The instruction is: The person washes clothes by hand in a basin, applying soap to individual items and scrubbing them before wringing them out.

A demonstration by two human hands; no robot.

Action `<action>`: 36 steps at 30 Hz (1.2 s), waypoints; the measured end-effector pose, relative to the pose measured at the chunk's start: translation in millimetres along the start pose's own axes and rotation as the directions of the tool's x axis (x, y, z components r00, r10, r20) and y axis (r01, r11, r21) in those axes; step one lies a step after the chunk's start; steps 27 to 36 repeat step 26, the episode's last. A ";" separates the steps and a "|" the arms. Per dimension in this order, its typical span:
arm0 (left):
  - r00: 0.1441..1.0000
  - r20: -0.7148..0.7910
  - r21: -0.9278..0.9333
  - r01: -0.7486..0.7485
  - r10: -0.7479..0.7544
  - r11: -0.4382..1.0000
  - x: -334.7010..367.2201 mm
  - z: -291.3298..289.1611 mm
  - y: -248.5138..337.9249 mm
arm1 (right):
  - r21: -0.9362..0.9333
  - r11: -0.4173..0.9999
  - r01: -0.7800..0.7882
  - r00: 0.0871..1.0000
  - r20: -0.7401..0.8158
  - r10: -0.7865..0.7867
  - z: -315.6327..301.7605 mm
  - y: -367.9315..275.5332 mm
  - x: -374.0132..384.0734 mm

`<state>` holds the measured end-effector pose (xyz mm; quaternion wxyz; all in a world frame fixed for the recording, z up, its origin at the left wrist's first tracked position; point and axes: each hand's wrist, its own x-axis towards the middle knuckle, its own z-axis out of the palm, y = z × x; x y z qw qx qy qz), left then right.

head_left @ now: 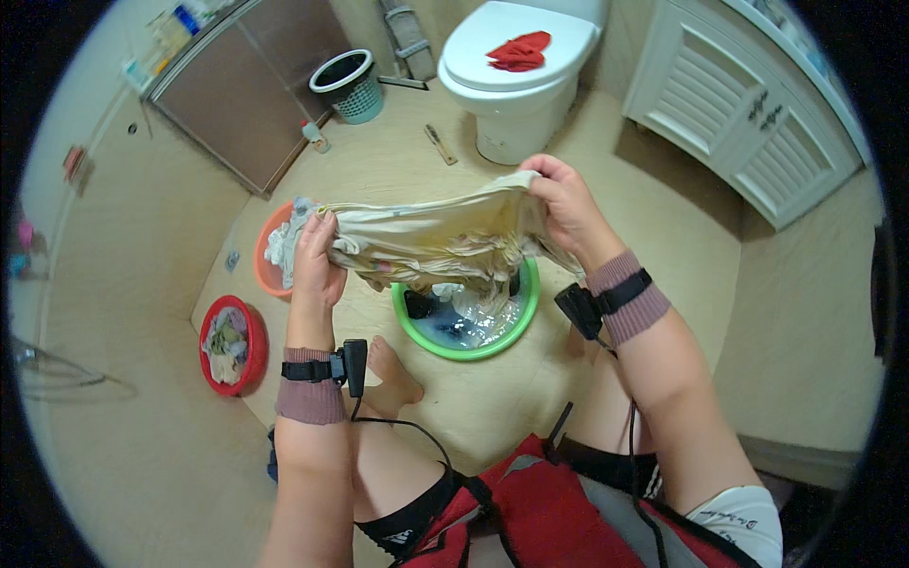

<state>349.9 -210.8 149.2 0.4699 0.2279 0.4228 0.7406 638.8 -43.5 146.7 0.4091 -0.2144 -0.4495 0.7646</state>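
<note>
A wet, cream-coloured garment (431,232) with yellowish and brownish patches is stretched sideways between my hands. Its left end is gripped by my left hand (320,260), and my right hand (566,204) pinches the right end a little higher. The cloth sags in folds, and its crumpled lower part hangs over a green basin (466,355) on the floor. In that basin are cloudy, sudsy water and dark and pale cloth. The garment hides the far side of the basin. Which piece of clothing it is I cannot tell.
Left of the green basin stand an orange basin (260,251) and a red basin (254,369), both holding cloth. Farther off are a brush (440,145), a small bottle (315,137), a wastebasket (358,99) and a toilet (473,66) with red cloth (519,52). A white cabinet (705,85) stands right.
</note>
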 end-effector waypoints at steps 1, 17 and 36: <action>1.000 -0.006 0.022 0.028 -0.027 0.999 -2.9 1.8 0.3 | 0.002 1.000 0.009 1.000 0.007 -0.009 4.4 1.7 0.6; 0.972 0.111 0.631 0.091 -0.205 0.770 1.4 9.1 -27.2 | -0.297 0.945 -0.134 0.990 0.001 0.141 5.9 7.9 3.0; 0.994 0.068 0.613 0.023 -0.082 0.790 8.0 15.4 -37.0 | -0.490 0.871 0.022 0.991 -0.106 -0.085 -6.6 16.7 13.2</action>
